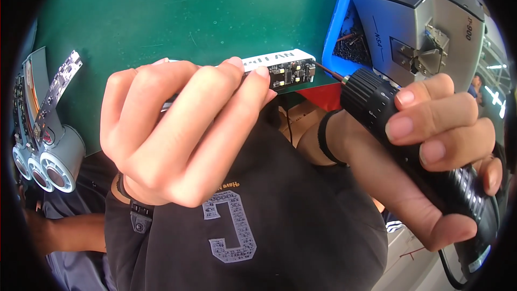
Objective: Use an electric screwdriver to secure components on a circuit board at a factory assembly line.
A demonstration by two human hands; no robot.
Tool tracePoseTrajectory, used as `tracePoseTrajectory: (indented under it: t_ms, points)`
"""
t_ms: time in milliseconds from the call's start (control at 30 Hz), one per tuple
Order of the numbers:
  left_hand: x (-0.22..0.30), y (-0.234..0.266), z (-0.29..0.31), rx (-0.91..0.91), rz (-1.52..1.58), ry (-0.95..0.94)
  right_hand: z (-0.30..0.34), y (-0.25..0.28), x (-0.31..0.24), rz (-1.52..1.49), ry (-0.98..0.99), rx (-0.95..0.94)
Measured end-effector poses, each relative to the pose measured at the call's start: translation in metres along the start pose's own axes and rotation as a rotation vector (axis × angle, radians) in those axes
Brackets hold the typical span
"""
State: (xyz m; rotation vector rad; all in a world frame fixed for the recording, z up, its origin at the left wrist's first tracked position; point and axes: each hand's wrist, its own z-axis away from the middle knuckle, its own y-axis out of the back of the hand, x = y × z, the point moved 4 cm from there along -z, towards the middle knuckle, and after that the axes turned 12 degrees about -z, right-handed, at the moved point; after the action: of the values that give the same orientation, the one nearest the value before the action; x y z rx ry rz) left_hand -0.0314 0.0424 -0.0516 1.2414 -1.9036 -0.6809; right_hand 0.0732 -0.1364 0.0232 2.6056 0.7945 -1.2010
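Bench (177,16): flat green top, fine pale specks and faint scuffs, spread across the upper left and middle. Far right: greyish backdrop (492,48) with bright white strip lights (495,97), lit, slanting near the rim. Lower right: whitish surface (406,274), probably floor, too cut off for certainty.

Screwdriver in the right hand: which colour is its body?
The screwdriver body is black; head view shows it.

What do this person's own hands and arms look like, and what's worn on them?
Both the left hand and right hand are ungloved. The left wrist wears a dark strap with a small dark block; a thin black band circles the right arm. No sleeve reaches either hand.
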Motion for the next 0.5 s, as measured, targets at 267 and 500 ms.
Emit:
tracePoseTrajectory:
  t_ms: [267, 500]
  points:
    - [0.000, 0.004, -0.008, -0.068, -0.067, -0.025, -0.005, -0.006, 0.018, -0.063, 0.088, -0.058]
    - [0.004, 0.008, -0.022, -0.102, -0.039, -0.001, 0.013, 0.005, -0.016, 0.063, 0.203, 0.589]
